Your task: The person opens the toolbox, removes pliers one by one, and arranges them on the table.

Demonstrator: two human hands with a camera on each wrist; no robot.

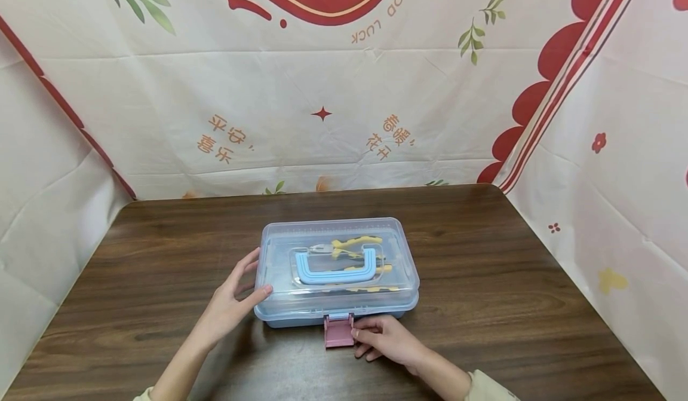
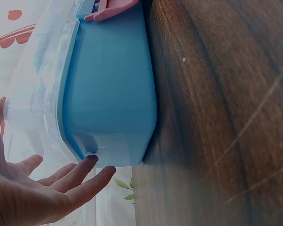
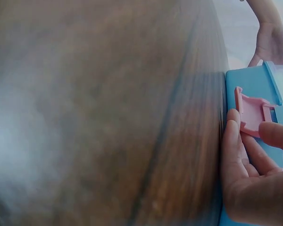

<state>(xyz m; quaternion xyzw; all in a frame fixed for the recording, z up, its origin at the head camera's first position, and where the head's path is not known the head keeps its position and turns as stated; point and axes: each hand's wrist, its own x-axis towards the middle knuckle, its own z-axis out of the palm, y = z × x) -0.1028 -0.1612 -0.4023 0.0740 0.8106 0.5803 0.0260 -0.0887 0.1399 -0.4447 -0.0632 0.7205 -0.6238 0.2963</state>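
A blue box with a clear lid and a light blue handle lies on the table, its lid down. Yellow-handled tools show through the lid. The pink latch at the front is swung outward. My left hand touches the box's left end, thumb on the lid; in the left wrist view the fingers of that hand are spread by the corner. My right hand holds the latch's right edge; in the right wrist view, that hand has its thumb and fingers around the latch.
The dark wooden table extends around the box on all sides. Behind it and at both sides hangs a white printed cloth with red trim.
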